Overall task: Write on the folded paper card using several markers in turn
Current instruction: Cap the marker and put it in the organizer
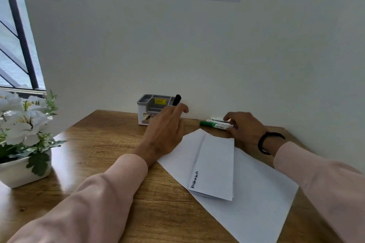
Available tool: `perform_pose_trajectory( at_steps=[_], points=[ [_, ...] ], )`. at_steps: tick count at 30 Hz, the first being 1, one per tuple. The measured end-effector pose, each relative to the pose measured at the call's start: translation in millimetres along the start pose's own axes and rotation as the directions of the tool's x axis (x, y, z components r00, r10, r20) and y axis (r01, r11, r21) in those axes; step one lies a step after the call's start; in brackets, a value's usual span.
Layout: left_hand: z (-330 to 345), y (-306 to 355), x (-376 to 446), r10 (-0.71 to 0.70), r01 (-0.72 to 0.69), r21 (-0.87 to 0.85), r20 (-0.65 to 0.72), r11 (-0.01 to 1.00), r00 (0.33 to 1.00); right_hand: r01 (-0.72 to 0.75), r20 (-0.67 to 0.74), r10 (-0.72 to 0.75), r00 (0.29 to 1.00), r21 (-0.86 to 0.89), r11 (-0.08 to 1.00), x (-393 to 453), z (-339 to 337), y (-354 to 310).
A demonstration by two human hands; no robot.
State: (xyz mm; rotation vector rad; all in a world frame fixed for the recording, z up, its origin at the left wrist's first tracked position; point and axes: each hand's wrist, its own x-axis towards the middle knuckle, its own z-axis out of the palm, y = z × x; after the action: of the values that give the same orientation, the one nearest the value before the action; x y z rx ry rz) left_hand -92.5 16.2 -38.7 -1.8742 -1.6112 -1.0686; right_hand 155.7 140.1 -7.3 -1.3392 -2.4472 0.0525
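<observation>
Card lower centre bears one black line; other colours judged pending. Left hand grasps black marker; right hand closing on green marker, grip unclear.

1. Both arms reach forward from the bottom of the view, each in a pale pink sleeve that ends at the wrist.
2. The left hand is raised with its back toward the camera and its fingers pointing away; the fingers are curled around a black marker, whose end sticks up above them.
3. The right hand lies farther right, palm down, with its fingers bent and spread leftward.
4. Its fingertips touch the markers lying there; whether they grip one cannot be told.
5. The right wrist wears a black band just ahead of the sleeve cuff.
</observation>
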Motion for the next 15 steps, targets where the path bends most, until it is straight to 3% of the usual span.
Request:
perform_pose_trajectory(
  at_steps=[4,8,11,15],
  points=[
    [-2.6,28.5,-5.1,0.128,-0.130,0.015,0.079,0.991,0.989,0.010,0.041,-0.008,0.999,-0.070,0.997,4.1,9.2,7.9],
    [-13.7,44.6,-10.9,0.109,-0.108,-0.025,0.050,0.994,0.993,-0.035,0.067,0.042,0.997,-0.102,0.994,6.0,11.9,10.3],
    [-28.1,50.4,-15.8,0.065,-0.063,-0.032,0.048,0.997,0.997,-0.059,0.010,0.059,0.998,0.013,0.998,0.8,10.6,13.9],
    [-44.4,46.0,-23.7,-0.056,0.057,0.002,0.173,0.998,0.983,0.082,-0.155,-0.040,0.987,0.274,0.958,-21.7,-2.1,2.6]
  ],
)
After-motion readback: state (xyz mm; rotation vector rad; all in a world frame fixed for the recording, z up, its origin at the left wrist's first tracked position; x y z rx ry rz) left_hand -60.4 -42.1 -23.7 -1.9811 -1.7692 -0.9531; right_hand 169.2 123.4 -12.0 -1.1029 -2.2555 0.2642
